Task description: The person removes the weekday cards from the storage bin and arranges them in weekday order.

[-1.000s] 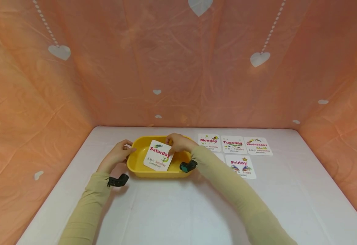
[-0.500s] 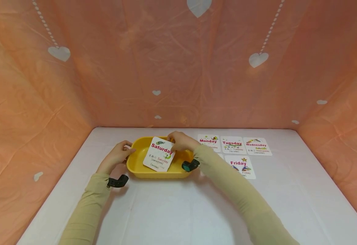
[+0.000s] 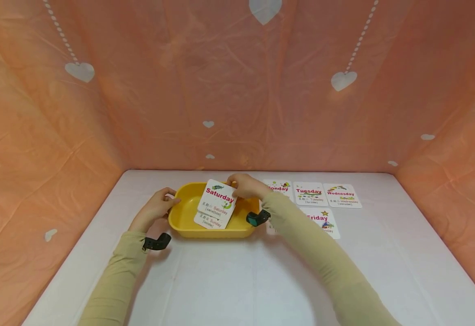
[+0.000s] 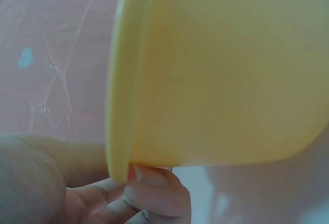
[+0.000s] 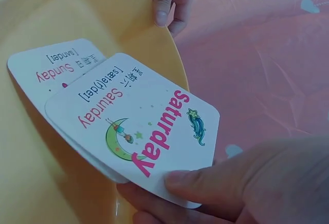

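My right hand (image 3: 246,186) pinches the Saturday card (image 3: 218,199) by its edge, thumb on top and fingers beneath, as the right wrist view shows. Under it the Sunday card (image 5: 62,70) sticks out, its upper part covered. Both cards are tilted over the yellow tray (image 3: 188,232). At the tray's left end my left hand (image 3: 156,207) grips the rim, thumb on one side and fingers on the other; the left wrist view shows the tray wall (image 4: 221,80) close up.
Right of the tray lie the Monday card (image 3: 281,185), Tuesday card (image 3: 310,194) and Wednesday card (image 3: 342,195) in a row. Below them the Friday card (image 3: 326,222) and another card are partly hidden by the right arm. A pink curtain (image 3: 237,90) stands around the white table (image 3: 213,280).
My right hand has risen slightly and moved right with the Saturday card, which has slid upward so that the Sunday card shows beneath it. The left hand stays on the tray rim.
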Demonstrator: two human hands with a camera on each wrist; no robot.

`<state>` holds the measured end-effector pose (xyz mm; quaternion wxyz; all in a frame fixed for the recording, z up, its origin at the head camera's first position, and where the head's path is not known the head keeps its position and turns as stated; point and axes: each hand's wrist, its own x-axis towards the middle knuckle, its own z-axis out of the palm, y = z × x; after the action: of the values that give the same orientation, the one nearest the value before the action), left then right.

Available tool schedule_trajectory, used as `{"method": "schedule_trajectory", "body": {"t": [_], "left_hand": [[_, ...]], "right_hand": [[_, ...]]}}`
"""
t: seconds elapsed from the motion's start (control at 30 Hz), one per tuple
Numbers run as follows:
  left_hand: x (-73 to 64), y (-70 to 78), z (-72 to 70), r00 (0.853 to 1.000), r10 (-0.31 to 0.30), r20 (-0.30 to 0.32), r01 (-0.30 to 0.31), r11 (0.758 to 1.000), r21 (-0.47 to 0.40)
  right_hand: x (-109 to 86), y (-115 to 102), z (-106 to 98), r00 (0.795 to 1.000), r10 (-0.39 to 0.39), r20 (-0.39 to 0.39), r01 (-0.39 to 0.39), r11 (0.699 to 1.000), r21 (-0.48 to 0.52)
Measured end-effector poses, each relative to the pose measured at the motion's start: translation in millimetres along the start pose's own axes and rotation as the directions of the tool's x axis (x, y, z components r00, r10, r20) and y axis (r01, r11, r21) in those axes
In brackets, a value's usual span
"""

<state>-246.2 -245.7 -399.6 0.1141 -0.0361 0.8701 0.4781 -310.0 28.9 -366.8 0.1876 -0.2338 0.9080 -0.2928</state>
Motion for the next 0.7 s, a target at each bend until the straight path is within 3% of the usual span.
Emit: {"method": "schedule_trajectory", "body": {"t": [0.43,0.7], "left_hand": [[0.3,-0.8,0.0,1.0,-0.002,0.004,0.002,1.0,0.0],[-0.4,-0.2,0.0,1.0,0.002,0.007,-0.002,1.0,0.0]], "right_hand": [[-8.2,11,-11,1.0,-0.024,0.001,0.024,0.992,0.127],[-17.0,18,-26,0.998,-0.055,-0.023,0.059,0.965,0.254]]}}
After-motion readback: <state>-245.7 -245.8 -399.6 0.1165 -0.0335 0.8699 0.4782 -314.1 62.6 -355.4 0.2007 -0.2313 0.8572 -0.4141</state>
